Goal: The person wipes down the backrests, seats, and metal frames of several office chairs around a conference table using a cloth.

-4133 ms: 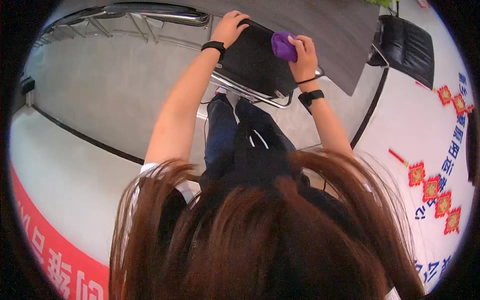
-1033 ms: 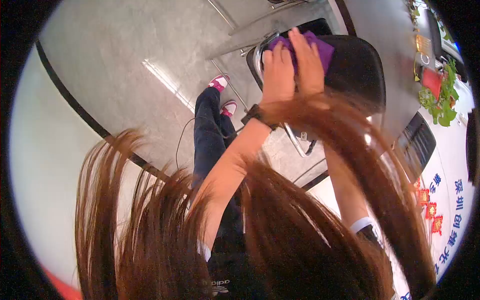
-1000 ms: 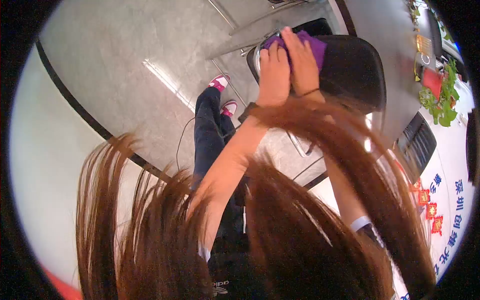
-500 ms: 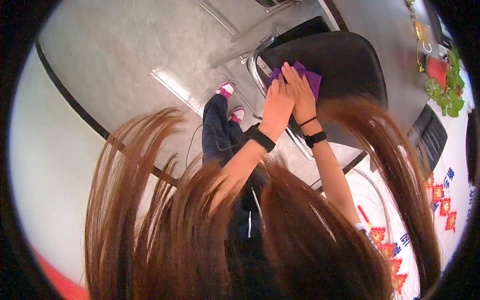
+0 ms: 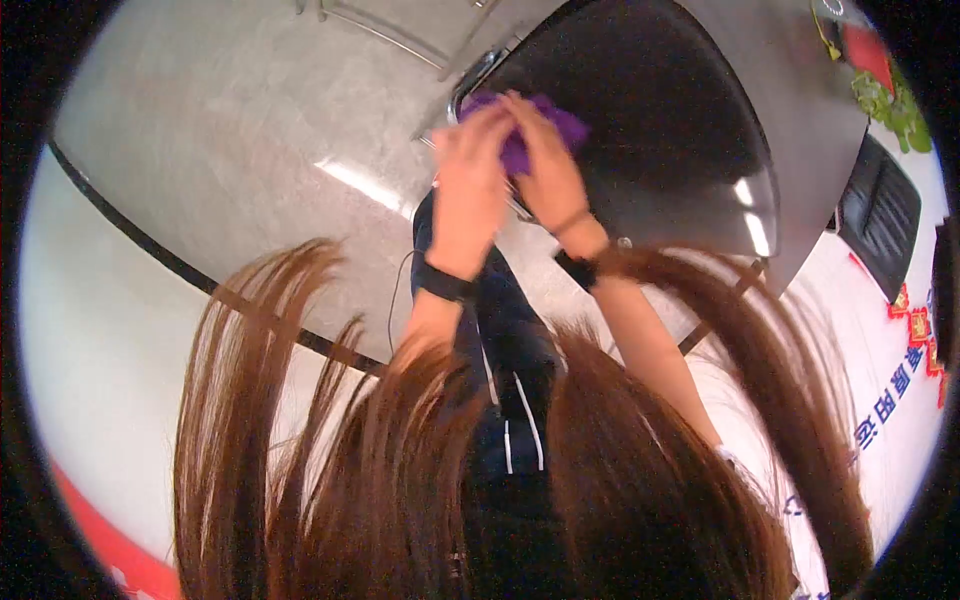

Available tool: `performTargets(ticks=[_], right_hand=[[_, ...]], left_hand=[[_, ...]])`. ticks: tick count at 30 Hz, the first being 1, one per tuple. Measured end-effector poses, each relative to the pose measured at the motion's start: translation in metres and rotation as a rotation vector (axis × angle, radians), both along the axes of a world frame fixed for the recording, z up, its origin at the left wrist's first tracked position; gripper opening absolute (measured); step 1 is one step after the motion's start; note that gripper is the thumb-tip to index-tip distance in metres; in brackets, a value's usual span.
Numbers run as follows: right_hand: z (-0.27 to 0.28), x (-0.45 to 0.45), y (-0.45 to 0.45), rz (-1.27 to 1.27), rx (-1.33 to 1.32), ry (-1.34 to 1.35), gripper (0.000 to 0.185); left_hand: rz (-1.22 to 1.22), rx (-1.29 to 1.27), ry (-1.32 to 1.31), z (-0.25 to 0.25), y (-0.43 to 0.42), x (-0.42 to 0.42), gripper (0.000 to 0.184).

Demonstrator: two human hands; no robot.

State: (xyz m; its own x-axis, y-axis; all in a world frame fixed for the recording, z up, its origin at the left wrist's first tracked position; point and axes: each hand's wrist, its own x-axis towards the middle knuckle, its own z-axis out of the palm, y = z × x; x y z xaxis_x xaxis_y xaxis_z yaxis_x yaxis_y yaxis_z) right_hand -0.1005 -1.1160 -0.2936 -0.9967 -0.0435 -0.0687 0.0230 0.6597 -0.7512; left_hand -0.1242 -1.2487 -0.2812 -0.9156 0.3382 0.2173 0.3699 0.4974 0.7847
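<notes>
A folded or bunched purple cloth (image 5: 568,124) lies against the near left edge of a black chair (image 5: 650,110), next to its chrome frame (image 5: 480,72). My left hand (image 5: 474,175) has its fingers bent over the left part of the cloth at the chair's edge. Beside it, nearly touching, my right hand (image 5: 550,180) presses on the cloth with its fingers together. Both hands are somewhat blurred, and the fingertips are partly hidden. Each wrist wears a black band.
Long brown hair (image 5: 640,480) hangs across the lower view and partly covers both forearms. A grey table (image 5: 815,110) stands right of the chair, with a green plant (image 5: 895,110) on it. Another black chair (image 5: 880,215) is at the right. Metal legs (image 5: 390,35) stand on the grey floor.
Both hands and the cloth have moved left along the chair to its frame edge. The chair looks larger and nearer, and the view has shifted. The left hand has come off the right.
</notes>
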Motion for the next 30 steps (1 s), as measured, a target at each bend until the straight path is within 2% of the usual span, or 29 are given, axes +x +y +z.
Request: performTargets(ticks=[1, 2, 3, 4, 6, 8, 15, 21, 25, 26, 30], right_hand=[[-0.014, -0.009, -0.019, -0.026, -0.162, 0.013, 0.071], [-0.019, -0.021, -0.038, -0.037, -0.213, -0.003, 0.071], [-0.029, -0.026, -0.057, -0.104, -0.125, 0.017, 0.073], [-0.031, -0.026, -0.07, -0.106, 0.091, 0.003, 0.065], [-0.031, -0.014, -0.084, -0.135, 0.298, 0.08, 0.058], [-0.032, 0.0, -0.08, -0.136, 0.308, 0.108, 0.055], [-0.005, 0.066, -0.036, -0.066, 0.437, 0.137, 0.066], [-0.013, 0.131, -0.001, -0.14, 0.44, 0.113, 0.072], [0.0, 0.183, 0.032, -0.235, 0.343, 0.014, 0.061], [-0.006, 0.196, 0.04, -0.232, 0.35, -0.012, 0.059], [-0.011, 0.254, 0.092, -0.265, 0.281, 0.043, 0.056]], left_hand=[[0.062, -0.049, -0.029, 0.003, -0.013, -0.009, 0.046], [0.101, -0.067, -0.038, -0.004, -0.028, -0.018, 0.045], [0.138, -0.07, -0.025, -0.012, -0.041, -0.024, 0.04], [0.149, -0.114, -0.02, -0.018, -0.052, -0.024, 0.04], [0.165, -0.109, -0.09, -0.029, -0.069, -0.003, 0.042], [0.159, -0.077, -0.11, -0.032, -0.063, 0.015, 0.045], [0.171, 0.003, -0.133, -0.006, -0.023, 0.082, 0.048], [-0.009, -0.042, -0.226, -0.008, 0.006, 0.129, 0.046], [-0.308, -0.07, -0.219, -0.01, 0.03, 0.162, 0.056], [-0.353, -0.095, -0.305, -0.01, 0.033, 0.171, 0.059], [-0.523, -0.084, -0.325, -0.017, 0.077, 0.212, 0.061]])
